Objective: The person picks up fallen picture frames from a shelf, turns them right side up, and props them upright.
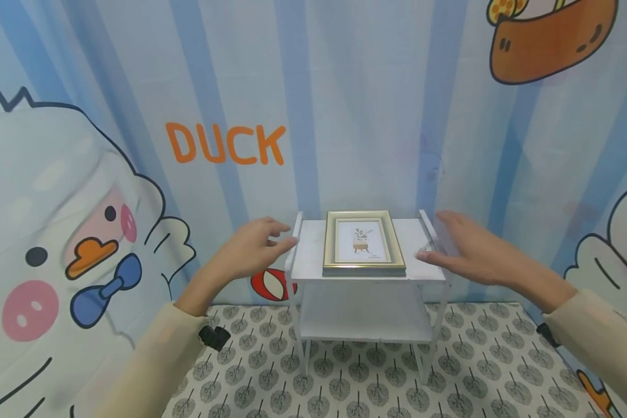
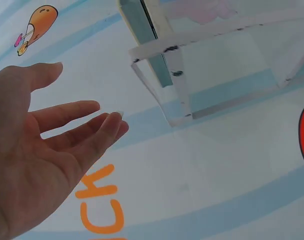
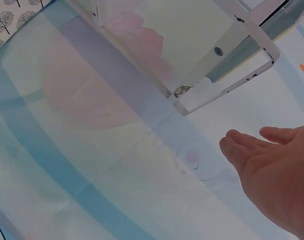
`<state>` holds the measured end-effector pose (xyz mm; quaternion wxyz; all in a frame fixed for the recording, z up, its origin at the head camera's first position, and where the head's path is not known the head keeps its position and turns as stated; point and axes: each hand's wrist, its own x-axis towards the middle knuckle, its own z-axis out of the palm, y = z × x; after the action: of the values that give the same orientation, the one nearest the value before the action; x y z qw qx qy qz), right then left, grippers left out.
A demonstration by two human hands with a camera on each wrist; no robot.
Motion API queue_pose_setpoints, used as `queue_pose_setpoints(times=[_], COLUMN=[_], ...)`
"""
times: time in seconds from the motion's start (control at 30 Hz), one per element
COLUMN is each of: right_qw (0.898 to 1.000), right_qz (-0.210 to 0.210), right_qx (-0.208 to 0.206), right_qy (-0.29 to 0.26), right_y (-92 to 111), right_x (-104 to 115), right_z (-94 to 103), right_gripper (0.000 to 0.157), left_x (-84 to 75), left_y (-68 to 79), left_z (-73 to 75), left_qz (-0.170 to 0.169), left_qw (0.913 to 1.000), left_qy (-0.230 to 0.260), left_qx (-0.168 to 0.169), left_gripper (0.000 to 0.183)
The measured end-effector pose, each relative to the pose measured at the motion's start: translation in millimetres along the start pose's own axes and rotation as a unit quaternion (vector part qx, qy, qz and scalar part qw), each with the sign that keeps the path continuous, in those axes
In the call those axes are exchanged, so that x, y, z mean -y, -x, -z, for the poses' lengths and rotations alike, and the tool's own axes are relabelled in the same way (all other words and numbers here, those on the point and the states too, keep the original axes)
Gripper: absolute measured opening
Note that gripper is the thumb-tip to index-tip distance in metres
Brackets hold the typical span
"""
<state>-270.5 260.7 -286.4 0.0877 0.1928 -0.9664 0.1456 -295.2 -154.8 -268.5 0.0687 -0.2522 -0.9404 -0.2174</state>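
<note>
Left hand (image 1: 253, 247) and right hand (image 1: 467, 248), both empty with thumbs wide of fingers, flank the small white two-tier bench (image 1: 309, 258) before me, whose top supports a gold-rimmed rectangular picture frame (image 1: 364, 244) face-up, flat presumably for steadiness.
</note>
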Motion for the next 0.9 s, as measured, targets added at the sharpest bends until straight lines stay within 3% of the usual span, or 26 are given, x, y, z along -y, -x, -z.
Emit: queue_pose_setpoints(times=[0.17, 0.43, 0.63, 0.9], right_qw=[1.000, 0.998, 0.997, 0.993], right_qz=[0.019, 0.019, 0.037, 0.025], right_qx=[0.019, 0.059, 0.068, 0.100], right_qy=[0.007, 0.019, 0.026, 0.054], right_y=[-13, -29, -36, -50], right_x=[12, 20, 20, 24], right_z=[2.2, -2.8, -10.1, -14.5], right_gripper=[0.107, 0.109, 0.107, 0.107], left_x=[-12.7, -17.3, -17.2, -19.3], left_y=[-20.0, -47.3, -62.0, -76.1], left_z=[-1.5, -20.0, -27.7, -29.3], left_qz=[0.001, 0.008, 0.023, 0.030], left_qw=[0.9996, 0.9981, 0.9972, 0.9935], left_qy=[-0.003, -0.010, -0.025, -0.056], left_qx=[0.030, 0.061, 0.067, 0.094], left_gripper=[0.057, 0.058, 0.056, 0.059])
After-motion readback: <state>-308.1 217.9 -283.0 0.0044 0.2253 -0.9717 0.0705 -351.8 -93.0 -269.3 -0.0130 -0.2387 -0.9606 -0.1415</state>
